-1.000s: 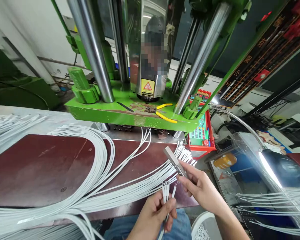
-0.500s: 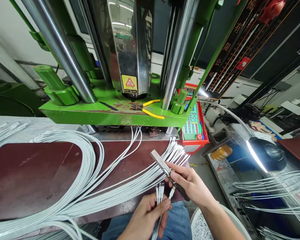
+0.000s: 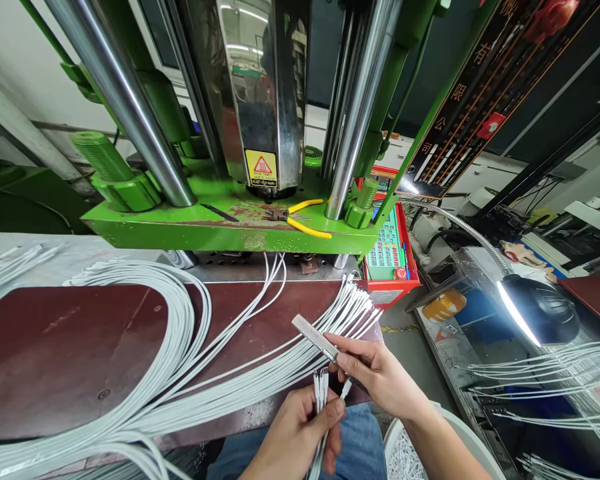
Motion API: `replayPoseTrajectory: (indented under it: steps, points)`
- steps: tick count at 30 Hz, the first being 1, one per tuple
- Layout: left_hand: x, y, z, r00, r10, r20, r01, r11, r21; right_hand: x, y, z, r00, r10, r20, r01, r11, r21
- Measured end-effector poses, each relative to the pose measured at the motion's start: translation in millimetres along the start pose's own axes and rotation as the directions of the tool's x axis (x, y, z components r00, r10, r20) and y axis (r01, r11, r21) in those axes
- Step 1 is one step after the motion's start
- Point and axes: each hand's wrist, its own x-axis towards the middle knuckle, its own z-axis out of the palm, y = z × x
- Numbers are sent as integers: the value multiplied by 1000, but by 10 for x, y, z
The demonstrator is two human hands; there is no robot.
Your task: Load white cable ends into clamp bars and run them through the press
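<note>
At far left on your brown tabletop [image 3: 70, 347], a coil of white cables [image 3: 183, 320] is noted, curving in front of the green press [image 3: 220, 235]. Yellow-handled pliers [image 3: 307, 225] rest on the press plate, out of use.

Your left hand [image 3: 307, 423] is closed around a small bunch of held cables [image 3: 321, 390], tips upward, near the table's front edge. One single cable end [image 3: 347, 388] stands apart from the bunch, at its right. Beside it, your right hand [image 3: 385, 377] is clamped on a metal hand tool [image 3: 313, 333], thumb against fingers; whether the tool touches that end cannot be told. Beyond lies a fan of cable ends [image 3: 355, 307]; below right, a bin [image 3: 391, 432] contains white scraps.

Assessment: the step in hand appears to be working the single end with the tool. The next move calls for a steady left grip, the end clear of its neighbours, and fingertips out of the tool's path.
</note>
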Motion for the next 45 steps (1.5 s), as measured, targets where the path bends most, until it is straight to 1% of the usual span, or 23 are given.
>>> replayPoseTrajectory:
  steps: [4, 7, 9, 13, 16, 21, 25, 27, 30, 32, 34, 36, 39, 42, 45]
  points:
    - [-16, 9, -64, 997, 36, -62, -42, 993, -114, 9, 19, -59, 1000, 6, 5, -6, 1000, 30]
    - [-28, -13, -107, 993, 67, -97, -76, 993, -93, 14, 31, -102, 1000, 22, 22, -22, 1000, 7]
    - [-35, -39, -115, 995, 48, -86, -56, 994, -97, 21, 38, -114, 999, 28, 34, -28, 1000, 4]
    - [-49, -61, -89, 997, -8, -82, -6, 986, -166, 32, 43, -106, 998, 26, 63, -27, 1000, 14]
    - [-62, -33, -65, 994, -25, -106, 9, 989, -149, 28, 37, -94, 997, 28, 70, -28, 1000, 2]
    - [-52, -15, -80, 992, 5, -130, -18, 995, -101, 25, 37, -76, 995, 43, 89, -47, 998, 47]
    - [-9, -58, -127, 993, -39, -109, 32, 997, -67, 31, 45, -63, 995, 54, 88, -58, 997, 42]
    - [2, -70, -141, 992, -50, -115, 46, 998, -38, 31, 34, -47, 995, 48, 86, -50, 998, 25]
    - [0, -54, -134, 988, -52, -147, 51, 999, -8, 25, -6, -19, 997, 29, 73, -25, 999, -47]
    - [-7, -29, -118, 987, -50, -152, 49, 999, -10, 20, -37, -13, 997, 20, 72, -14, 996, -85]
    - [-16, -5, -108, 992, -30, -123, 25, 999, -40, 17, -58, -26, 996, 16, 88, -8, 996, -89]
    - [-26, 10, -112, 994, 17, -103, -27, 995, -95, 15, -65, -55, 994, 9, 108, 0, 997, -77]
    - [-45, 7, -147, 987, 86, -135, -104, 986, -129, 20, -56, -103, 994, 9, 106, -1, 997, -76]
    - [-58, -10, -193, 989, 75, -129, -87, 992, -90, 33, -47, -125, 996, 14, 85, -9, 998, -64]
    - [-61, -9, -215, 990, 19, -141, -33, 994, -100, 38, -52, -120, 997, 9, 81, -7, 1000, -30]
